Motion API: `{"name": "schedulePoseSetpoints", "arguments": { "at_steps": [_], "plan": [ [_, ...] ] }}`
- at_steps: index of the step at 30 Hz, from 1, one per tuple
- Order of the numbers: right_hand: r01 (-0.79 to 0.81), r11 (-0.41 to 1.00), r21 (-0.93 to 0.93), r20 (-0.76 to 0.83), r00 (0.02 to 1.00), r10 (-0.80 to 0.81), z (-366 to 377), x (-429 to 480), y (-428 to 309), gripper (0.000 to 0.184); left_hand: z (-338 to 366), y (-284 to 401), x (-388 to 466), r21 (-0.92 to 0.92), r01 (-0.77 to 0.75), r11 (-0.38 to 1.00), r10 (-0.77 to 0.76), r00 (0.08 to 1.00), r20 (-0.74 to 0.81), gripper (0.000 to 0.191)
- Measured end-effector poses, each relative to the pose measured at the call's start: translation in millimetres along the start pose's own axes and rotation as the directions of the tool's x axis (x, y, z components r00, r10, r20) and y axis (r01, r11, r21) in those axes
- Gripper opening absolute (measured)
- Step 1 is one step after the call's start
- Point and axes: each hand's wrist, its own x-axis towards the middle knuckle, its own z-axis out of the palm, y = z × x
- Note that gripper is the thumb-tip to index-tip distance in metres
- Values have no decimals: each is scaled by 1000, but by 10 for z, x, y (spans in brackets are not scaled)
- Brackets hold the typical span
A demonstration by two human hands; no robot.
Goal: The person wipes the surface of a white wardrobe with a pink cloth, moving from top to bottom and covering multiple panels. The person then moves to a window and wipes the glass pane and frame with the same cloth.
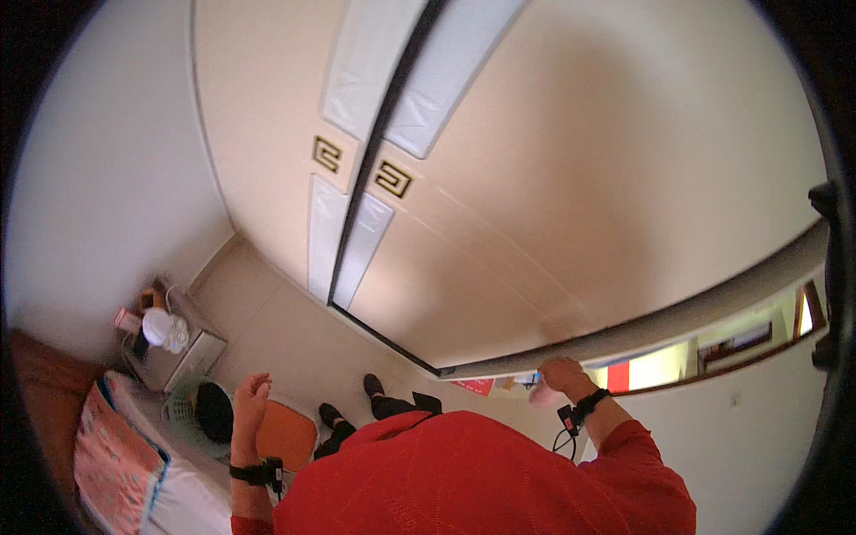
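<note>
My right hand, closed in a fist, is beside the lower edge of a large cream wardrobe door. A soft pink cloth hangs from the fist, blurred and partly hidden by the fingers. My left hand is raised at my left side, fingers loosely bent and apart, with nothing in it. Below it in the view are an orange-topped stool and a green mesh basket with a dark thing in it. A black strap with a small device circles each wrist.
A second cream door panel meets the first along a black strip. At left, a bedside cabinet bears a white device and small items. A bed with a patterned pink cover is nearby. An open doorway shows at right.
</note>
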Motion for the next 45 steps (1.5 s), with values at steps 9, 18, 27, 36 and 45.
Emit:
{"name": "schedulePoseSetpoints", "arguments": {
  "at_steps": [9,18,27,36,45],
  "plan": [
    [257,965,52,-954,297,-27,-1117,-238,-242,38,743,666,354,16,-234,972,219,931,293,28],
    [-97,991,87,-500,856,128,-446,-482,560,35,1466,1163,283,75,-328,942,268,866,422,28],
    [461,809,365,-929,122,349,-312,-659,332,40,2517,2371,-146,124,-590,798,334,604,723,34],
    [737,650,186,-953,-24,301,-717,-906,-144,53,3837,3389,-805,-409,-393,824,541,329,774,53],
    [496,795,349,-935,239,261,-201,-1383,192,48,3662,4455,-734,-563,-704,434,894,417,167,24]
  ]
}}
